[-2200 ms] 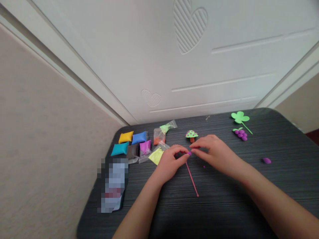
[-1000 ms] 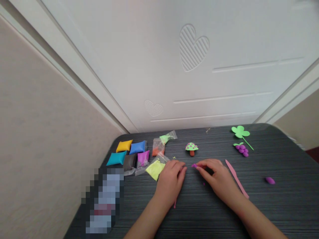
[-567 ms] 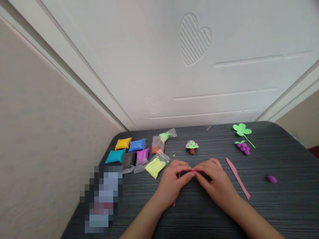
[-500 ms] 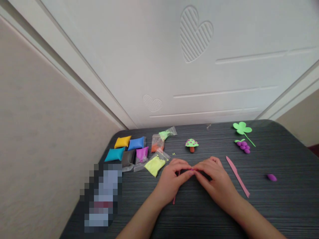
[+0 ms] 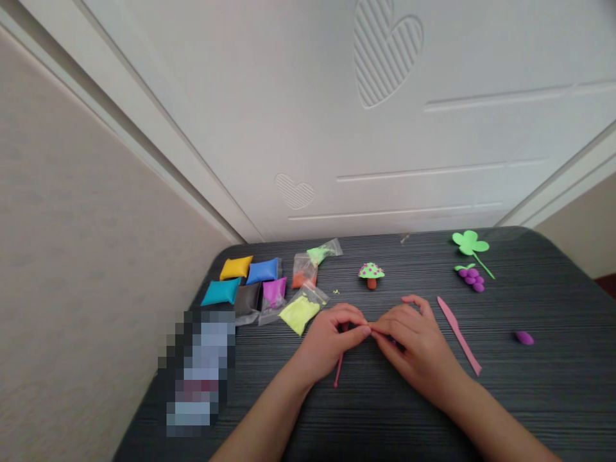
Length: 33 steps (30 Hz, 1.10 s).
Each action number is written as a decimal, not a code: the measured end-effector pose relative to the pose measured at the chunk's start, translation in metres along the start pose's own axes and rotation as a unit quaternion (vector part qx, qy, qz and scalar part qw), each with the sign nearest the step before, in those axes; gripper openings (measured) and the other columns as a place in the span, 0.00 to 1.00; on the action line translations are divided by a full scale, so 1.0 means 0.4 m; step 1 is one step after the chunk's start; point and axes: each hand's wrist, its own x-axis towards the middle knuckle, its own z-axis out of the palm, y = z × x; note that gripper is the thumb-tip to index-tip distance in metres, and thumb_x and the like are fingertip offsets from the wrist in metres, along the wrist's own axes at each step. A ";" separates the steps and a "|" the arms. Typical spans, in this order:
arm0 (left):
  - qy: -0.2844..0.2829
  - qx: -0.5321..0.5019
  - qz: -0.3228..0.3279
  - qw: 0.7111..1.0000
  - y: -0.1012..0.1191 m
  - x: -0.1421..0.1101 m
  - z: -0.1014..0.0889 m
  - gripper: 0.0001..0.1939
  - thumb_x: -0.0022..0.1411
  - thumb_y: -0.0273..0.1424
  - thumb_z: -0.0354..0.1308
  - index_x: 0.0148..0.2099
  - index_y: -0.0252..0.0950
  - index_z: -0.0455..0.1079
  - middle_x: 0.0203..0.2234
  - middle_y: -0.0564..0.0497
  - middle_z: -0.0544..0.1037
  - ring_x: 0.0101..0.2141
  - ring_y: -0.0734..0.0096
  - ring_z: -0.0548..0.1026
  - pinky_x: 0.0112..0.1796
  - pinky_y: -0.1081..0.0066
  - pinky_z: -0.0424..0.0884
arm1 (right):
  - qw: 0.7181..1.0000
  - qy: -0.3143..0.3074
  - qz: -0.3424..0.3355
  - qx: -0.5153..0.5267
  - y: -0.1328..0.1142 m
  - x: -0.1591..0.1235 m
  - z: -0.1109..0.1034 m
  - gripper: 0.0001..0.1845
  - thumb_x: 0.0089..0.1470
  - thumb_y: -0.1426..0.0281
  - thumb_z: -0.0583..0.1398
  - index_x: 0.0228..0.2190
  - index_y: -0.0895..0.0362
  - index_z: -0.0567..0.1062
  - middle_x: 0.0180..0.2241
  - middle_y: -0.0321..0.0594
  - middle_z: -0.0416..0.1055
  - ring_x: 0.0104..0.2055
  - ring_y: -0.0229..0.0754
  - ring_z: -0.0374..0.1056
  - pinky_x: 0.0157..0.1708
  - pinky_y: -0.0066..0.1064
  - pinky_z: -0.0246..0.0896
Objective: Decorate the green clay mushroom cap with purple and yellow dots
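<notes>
Both hands meet over the middle of the table, fingertips touching. My left hand (image 5: 333, 337) is closed in a pinch of thumb and index finger; what it holds, if anything, is hidden. My right hand (image 5: 412, 343) is also closed, its thumb and index finger together at the left thumb. A speck of purple clay (image 5: 395, 342) shows between its fingers. Beneath my left hand a thin pink modelling stick (image 5: 338, 372) lies partly covered. Beyond the hands stands a clay mushroom (image 5: 371, 274) with a green, purple-dotted cap. Right of my right hand lies a pink plastic knife (image 5: 459, 335).
Several clay packets, including a yellow-green bag (image 5: 300, 314) and a teal packet (image 5: 221, 292), lie at left. At right are a green clover (image 5: 470, 244), a purple grape bunch (image 5: 472, 279) and a purple lump (image 5: 524, 337). A white panel (image 5: 269, 96) rises behind the table.
The purple bit seen between both hands' fingertips no longer shows there; purple now shows further inside my right hand. My right fingers have shifted slightly. The view has tilted a little.
</notes>
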 end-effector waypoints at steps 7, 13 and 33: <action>-0.002 -0.025 -0.006 1.000 -0.003 0.001 0.005 0.09 0.55 0.35 0.56 0.31 0.34 0.73 0.30 0.50 0.70 0.33 0.72 0.68 0.38 0.72 0.64 | 1.000 0.008 -0.004 -0.016 0.002 0.000 0.005 0.07 0.53 0.73 0.55 0.34 0.51 0.71 0.31 0.31 0.74 0.34 0.35 0.66 0.51 0.42 0.43; -0.008 -0.044 -0.018 0.999 0.002 0.001 0.005 0.09 0.54 0.34 0.57 0.30 0.34 0.73 0.30 0.50 0.71 0.34 0.72 0.69 0.39 0.72 0.64 | 0.999 0.019 -0.010 -0.030 -0.004 -0.002 0.002 0.06 0.52 0.73 0.56 0.33 0.52 0.72 0.30 0.31 0.74 0.34 0.36 0.66 0.51 0.42 0.44; -0.011 -0.136 -0.091 0.987 0.000 -0.001 0.015 0.09 0.50 0.34 0.59 0.26 0.32 0.72 0.28 0.52 0.67 0.21 0.83 0.60 0.22 0.77 0.55 | 0.999 0.022 -0.007 -0.034 -0.010 -0.008 0.003 0.05 0.52 0.72 0.56 0.30 0.53 0.72 0.30 0.30 0.74 0.33 0.35 0.66 0.51 0.41 0.45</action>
